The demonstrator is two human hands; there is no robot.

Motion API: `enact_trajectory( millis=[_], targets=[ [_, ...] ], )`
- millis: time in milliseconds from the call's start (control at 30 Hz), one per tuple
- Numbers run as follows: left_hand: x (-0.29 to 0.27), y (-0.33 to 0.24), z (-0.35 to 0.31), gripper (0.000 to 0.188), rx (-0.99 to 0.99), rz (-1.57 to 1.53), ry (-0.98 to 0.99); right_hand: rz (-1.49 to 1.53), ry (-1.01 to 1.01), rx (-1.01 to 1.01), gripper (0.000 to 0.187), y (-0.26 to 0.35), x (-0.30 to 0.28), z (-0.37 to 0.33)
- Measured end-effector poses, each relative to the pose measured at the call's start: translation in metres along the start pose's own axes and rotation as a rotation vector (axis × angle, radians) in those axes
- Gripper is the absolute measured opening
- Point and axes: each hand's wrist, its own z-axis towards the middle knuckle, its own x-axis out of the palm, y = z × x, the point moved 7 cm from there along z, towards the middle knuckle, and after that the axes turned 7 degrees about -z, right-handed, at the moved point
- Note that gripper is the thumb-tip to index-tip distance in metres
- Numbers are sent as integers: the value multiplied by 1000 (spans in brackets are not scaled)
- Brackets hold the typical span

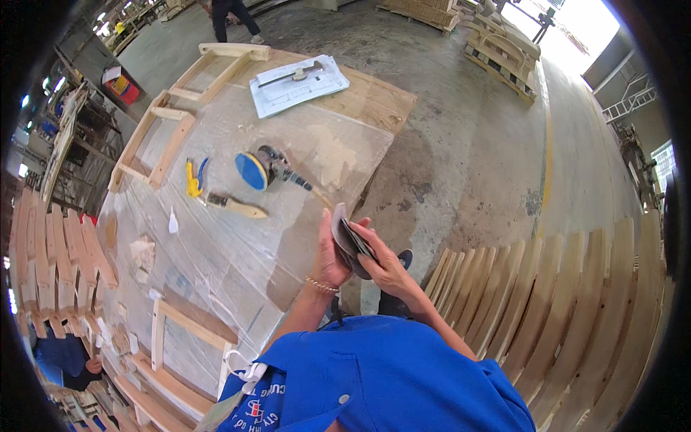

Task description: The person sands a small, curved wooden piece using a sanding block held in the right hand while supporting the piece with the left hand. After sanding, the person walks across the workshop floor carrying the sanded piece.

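Note:
Close in front of my body, I hold a small stack of grey sanding discs [344, 234] between both hands. My left hand [330, 258] supports the stack from the left, its palm against the discs. On the other side, my right hand [389, 268] grips them with bent fingers, and the discs fan apart a little at the top. Beyond my hands, an orbital sander [265, 167] lies on the plastic-covered table [237, 252] with its blue pad showing. Nearby are a yellow air blow gun [193, 178] and a brush [236, 205] with a wooden handle.
A caliper [299, 74] rests on paper drawings [277, 101] at the table's far side. Wooden frames [162, 129] lie along the left edge. Rows of curved wooden pieces [547, 302] stand at my right. A person [68, 360] is at lower left, another [232, 18] farther off.

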Motion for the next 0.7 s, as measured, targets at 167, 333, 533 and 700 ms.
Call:
enact_trajectory(
  millis=[167,333,533,700],
  targets=[
    [27,49,83,47,-88,73,1,117,-150,103,57,-34,-88,3],
    [53,92,175,43,-46,69,-62,787,-289,271,59,-88,-201,26],
    [91,136,265,57,-165,-16,64,1126,-407,312,60,-134,-312,47],
    [116,138,336,68,-156,-76,99,1268,-412,278,58,-157,-371,81]
  ],
)
